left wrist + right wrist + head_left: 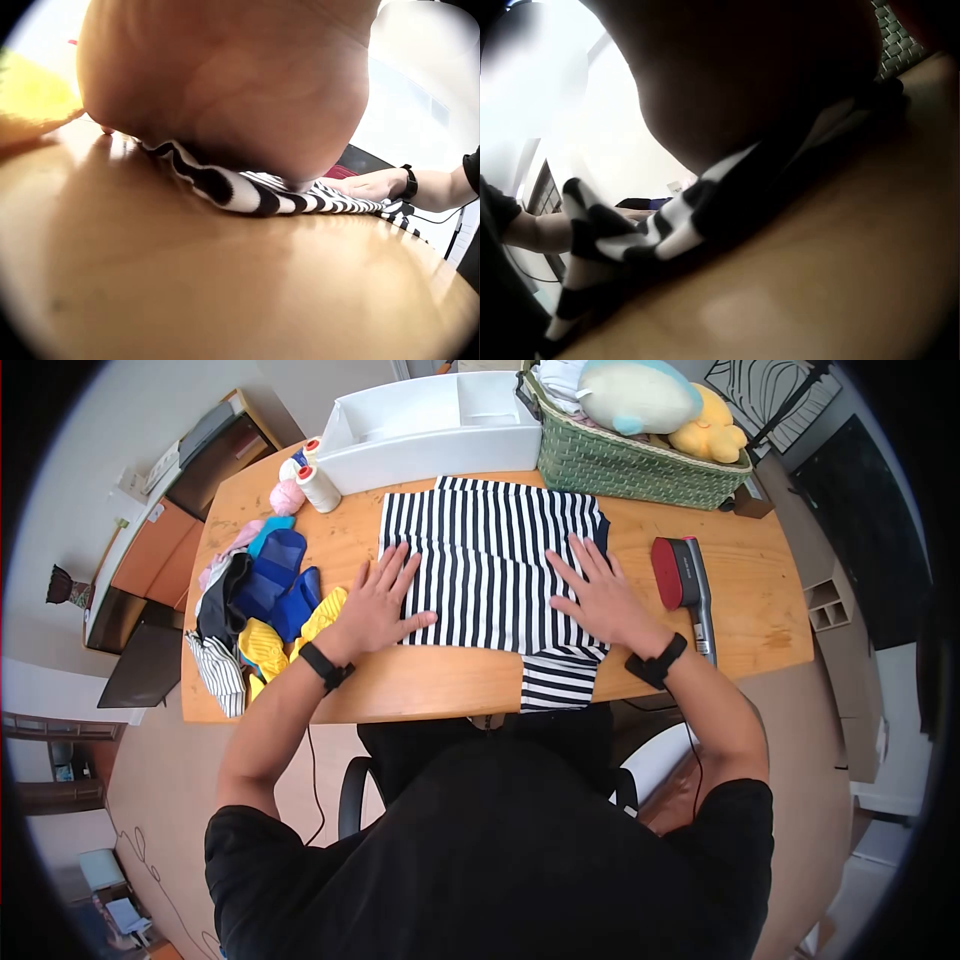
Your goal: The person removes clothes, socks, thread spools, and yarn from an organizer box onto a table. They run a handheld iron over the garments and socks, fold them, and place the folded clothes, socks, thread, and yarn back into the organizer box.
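Note:
A black-and-white striped shirt [480, 575] lies spread on the wooden table in front of me, folded over in places. One sleeve [558, 680] reaches past the table's near edge at the lower right. My left hand [385, 605] rests on the shirt's left side, fingers straight and spread. On the right side my right hand [600, 600] lies with its fingers spread on the cloth. In the left wrist view the heel of the left hand [225, 90] is over the striped hem [247, 196]. The right wrist view shows the bunched striped edge [675, 221] under the right hand [757, 67].
Left of the shirt is a pile of coloured clothes [275, 585], with thread spools [319, 492] behind it. A white divided box [430, 450] and a green basket [640, 468] of plush toys stand at the back. A red-and-grey handheld steamer [690, 590] lies at the right.

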The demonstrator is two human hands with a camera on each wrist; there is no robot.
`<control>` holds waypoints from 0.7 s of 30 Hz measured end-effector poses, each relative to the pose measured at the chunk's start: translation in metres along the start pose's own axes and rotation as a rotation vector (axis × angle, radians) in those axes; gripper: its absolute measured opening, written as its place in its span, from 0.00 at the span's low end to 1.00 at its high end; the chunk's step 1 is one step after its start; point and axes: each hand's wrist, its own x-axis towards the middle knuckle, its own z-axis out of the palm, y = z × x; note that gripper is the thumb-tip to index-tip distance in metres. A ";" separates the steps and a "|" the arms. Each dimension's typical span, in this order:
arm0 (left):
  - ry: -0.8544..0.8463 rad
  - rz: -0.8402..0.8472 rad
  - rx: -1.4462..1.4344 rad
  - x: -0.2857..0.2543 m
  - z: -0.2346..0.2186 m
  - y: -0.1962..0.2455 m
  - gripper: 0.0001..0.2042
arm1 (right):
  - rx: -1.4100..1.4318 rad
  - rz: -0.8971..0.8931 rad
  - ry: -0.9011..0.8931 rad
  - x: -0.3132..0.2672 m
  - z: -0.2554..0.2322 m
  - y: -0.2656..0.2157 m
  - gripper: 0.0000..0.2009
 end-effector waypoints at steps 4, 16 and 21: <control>-0.051 -0.040 0.004 0.027 -0.003 -0.013 0.58 | -0.015 0.009 -0.011 0.029 0.005 0.017 0.39; -0.039 -0.106 0.009 0.029 -0.016 -0.004 0.56 | 0.055 -0.091 0.213 0.022 -0.036 -0.016 0.32; -0.031 0.041 0.048 -0.003 -0.037 0.034 0.56 | 0.143 -0.093 -0.006 -0.032 -0.031 -0.033 0.33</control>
